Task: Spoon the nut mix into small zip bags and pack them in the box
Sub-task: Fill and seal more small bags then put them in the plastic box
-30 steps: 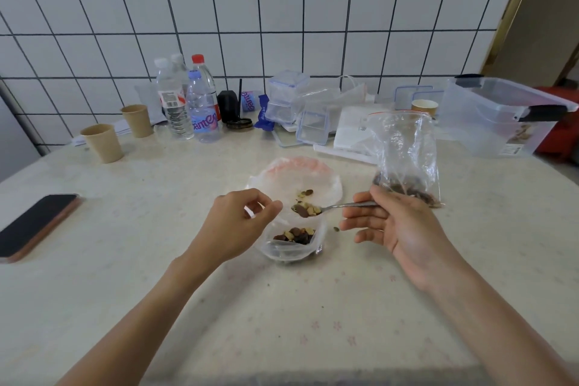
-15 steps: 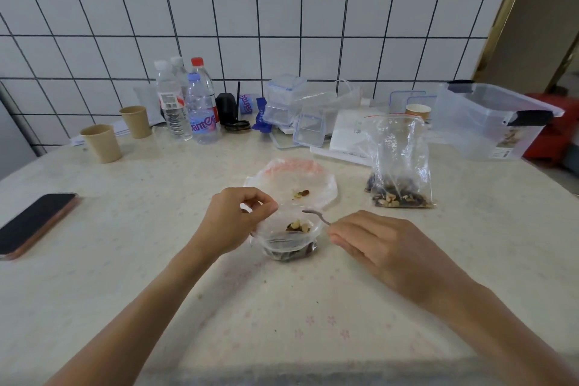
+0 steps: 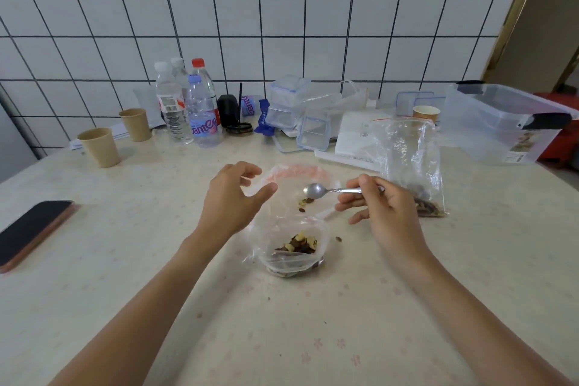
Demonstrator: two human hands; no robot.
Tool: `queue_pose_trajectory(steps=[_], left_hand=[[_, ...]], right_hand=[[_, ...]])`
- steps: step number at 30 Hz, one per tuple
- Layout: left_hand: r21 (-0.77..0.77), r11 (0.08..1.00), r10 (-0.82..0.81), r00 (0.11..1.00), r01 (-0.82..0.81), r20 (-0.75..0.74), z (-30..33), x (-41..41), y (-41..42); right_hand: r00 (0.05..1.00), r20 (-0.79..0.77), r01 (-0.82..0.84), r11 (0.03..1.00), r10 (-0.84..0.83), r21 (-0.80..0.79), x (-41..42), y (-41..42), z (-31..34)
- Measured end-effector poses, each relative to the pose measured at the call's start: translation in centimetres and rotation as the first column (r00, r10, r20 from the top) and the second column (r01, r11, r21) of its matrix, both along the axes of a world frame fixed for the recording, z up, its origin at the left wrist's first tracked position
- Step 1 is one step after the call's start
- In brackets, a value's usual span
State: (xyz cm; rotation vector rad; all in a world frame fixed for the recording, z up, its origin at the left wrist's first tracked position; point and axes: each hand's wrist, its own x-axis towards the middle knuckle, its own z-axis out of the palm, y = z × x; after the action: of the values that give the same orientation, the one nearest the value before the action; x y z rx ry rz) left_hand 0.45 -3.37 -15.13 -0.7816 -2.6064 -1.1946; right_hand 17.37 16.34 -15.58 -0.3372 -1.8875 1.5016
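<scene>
Since half a second ago the right hand [image 3: 380, 210] is lifting the spoon [image 3: 329, 189] out of the small zip bag [image 3: 293, 244], pinching its handle, bowl looking empty; the left hand [image 3: 232, 197] is letting go, fingers spread and holding nothing. Nut mix is sitting in that bag at frame centre, loose nuts [image 3: 305, 202] lying above it. Steadying the bag's mouth before the next scoop seems wise. Open table is lying lower in frame; the box [image 3: 504, 122] is waiting upper right
</scene>
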Motion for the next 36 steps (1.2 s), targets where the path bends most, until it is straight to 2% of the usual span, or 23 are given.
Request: queue_pose_trajectory(steps=[2,6,9,12,16,19,24,31,36], left_hand=[[-0.088,0.996,0.027,0.999,-0.025,0.027,-0.4,-1.3,1.2],[-0.262,0.965,0.051,0.976,0.006,0.210,-1.7,-3.3,3.4],[-0.333,0.942,0.105,0.970,-0.028,0.218,-2.3,-3.6,4.2],[-0.397,0.917,0.125,0.974,-0.042,0.187,-2.8,-3.7,5.0],[-0.311,0.949,0.113,0.970,-0.040,0.218,-3.8,-3.7,5.1],[-0.265,0.964,0.053,0.976,0.004,0.211,-3.9,-3.7,5.1],[-0.232,0.972,0.012,0.978,0.037,0.208,-3.4,-3.4,5.2],[-0.140,0.986,-0.035,0.935,0.090,0.354,-2.6,-3.0,4.9],[-0.129,0.987,-0.040,0.934,0.091,0.356,-2.7,-2.7,4.9]], right_hand=[[0.997,0.037,0.059,0.996,-0.062,0.071,-1.4,0.7,-0.6],[0.989,0.085,0.109,0.981,-0.124,0.164,-3.3,1.6,-2.1],[0.982,0.115,0.118,0.965,-0.148,0.233,-3.5,1.6,-3.4],[0.980,0.140,0.113,0.972,-0.143,0.205,-3.8,1.9,-4.2],[0.986,0.139,0.084,0.996,-0.087,0.027,-3.6,2.1,-4.3],[0.989,0.136,0.069,0.997,-0.062,-0.045,-3.7,2.2,-4.1],[0.992,0.121,0.042,0.999,-0.042,0.004,-3.7,1.9,-4.3],[0.987,0.112,0.114,0.993,-0.113,-0.003,-3.6,1.5,-4.4],[0.987,0.140,0.074,0.997,-0.077,0.025,-3.1,1.4,-4.2]])
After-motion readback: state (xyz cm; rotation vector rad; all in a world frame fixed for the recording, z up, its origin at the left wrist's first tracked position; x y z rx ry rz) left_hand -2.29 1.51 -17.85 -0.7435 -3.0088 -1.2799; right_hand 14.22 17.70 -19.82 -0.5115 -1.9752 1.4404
